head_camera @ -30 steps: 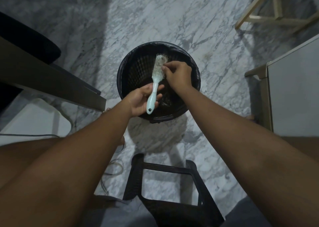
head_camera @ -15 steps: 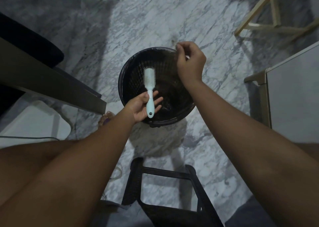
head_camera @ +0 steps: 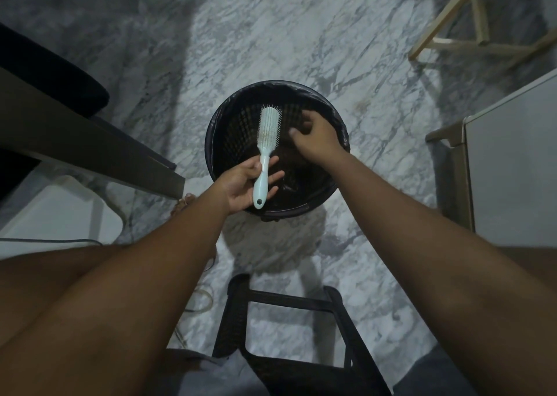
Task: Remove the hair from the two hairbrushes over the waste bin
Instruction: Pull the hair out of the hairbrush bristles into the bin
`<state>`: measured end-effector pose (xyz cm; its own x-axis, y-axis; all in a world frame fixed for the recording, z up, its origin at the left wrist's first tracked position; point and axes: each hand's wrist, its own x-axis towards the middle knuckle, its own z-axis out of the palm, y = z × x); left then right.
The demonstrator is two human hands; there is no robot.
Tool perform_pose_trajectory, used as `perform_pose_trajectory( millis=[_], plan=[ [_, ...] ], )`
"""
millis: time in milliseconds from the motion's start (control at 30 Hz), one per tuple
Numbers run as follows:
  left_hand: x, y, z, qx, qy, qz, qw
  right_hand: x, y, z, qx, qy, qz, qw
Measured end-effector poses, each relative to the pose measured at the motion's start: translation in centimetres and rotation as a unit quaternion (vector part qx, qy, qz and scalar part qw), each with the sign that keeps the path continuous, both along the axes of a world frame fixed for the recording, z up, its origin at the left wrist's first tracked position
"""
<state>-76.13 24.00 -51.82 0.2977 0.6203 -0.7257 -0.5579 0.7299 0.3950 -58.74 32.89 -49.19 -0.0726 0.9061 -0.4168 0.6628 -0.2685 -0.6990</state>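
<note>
light, stiff-looking hairbrush [head_camera: 266, 136] held above the waste bin [head_camera: 272, 85]
left hand [head_camera: 244, 184] pinches the handle, thumb on top, fingers under; bristle head juts beyond its fingertips, soft hair likely plucks free there; right hand [head_camera: 316, 138] just beside, fingers loose, apart.

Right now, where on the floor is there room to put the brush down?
Bare marble floor lies beyond the waste bin, up to the wooden frame. Another strip runs between the bin and the white cabinet. Crowded: over the bin, where the left hand holds the hairbrush beside the right hand; cables by the stool.
</note>
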Motion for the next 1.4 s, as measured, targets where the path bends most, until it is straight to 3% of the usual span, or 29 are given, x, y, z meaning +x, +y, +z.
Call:
perform_pose_trajectory(
  millis=[100,200,333,567,733,900,967,1033,1100,1133,1200,1267,1400],
  plan=[
    [0.2,0.1,-0.1,0.005,0.014,-0.023,1.000,-0.9,0.3,-0.1,-0.032,0.094,-0.009,0.995],
    [0.4,0.3,0.1,0.007,0.029,-0.030,0.999,-1.2,0.5,0.1,-0.009,0.054,0.065,0.996],
    [0.7,0.4,0.3,0.008,0.036,-0.031,0.999,-1.4,1.1,0.4,0.046,-0.030,0.042,0.998],
    [1.1,0.4,-0.2,0.007,0.024,-0.021,0.999,-1.2,1.3,1.2,0.076,-0.030,0.063,0.995],
    [0.8,0.6,-0.1,0.007,0.021,-0.008,1.000,-1.0,1.6,2.4,0.154,0.080,-0.049,0.984],
    [0.5,0.5,-0.1,0.006,0.021,-0.001,1.000,0.3,2.7,2.9,0.259,0.183,-0.191,0.929],
    [0.5,0.4,0.0,0.010,0.019,0.000,1.000,0.6,3.1,2.1,0.233,0.135,-0.180,0.946],
    [0.6,0.4,0.1,0.014,0.017,0.000,1.000,1.2,3.2,1.3,0.128,0.001,-0.087,0.988],
    [0.6,0.5,0.2,0.017,0.013,-0.003,1.000,1.4,2.5,0.6,0.015,-0.134,0.019,0.991],
    [0.6,0.6,0.2,0.019,0.011,-0.006,1.000,1.3,2.0,0.7,-0.016,-0.154,0.047,0.987],
    [0.5,0.7,0.2,0.021,0.008,-0.009,1.000,1.0,1.4,0.5,-0.010,-0.099,0.033,0.994],
    [0.4,0.8,0.0,0.023,0.009,-0.013,1.000,0.4,1.2,0.0,0.009,0.020,-0.030,0.999],
    [0.4,1.0,-0.2,0.027,-0.002,-0.030,0.999,-0.6,1.1,0.0,-0.074,0.213,-0.113,0.968]
  ],
)
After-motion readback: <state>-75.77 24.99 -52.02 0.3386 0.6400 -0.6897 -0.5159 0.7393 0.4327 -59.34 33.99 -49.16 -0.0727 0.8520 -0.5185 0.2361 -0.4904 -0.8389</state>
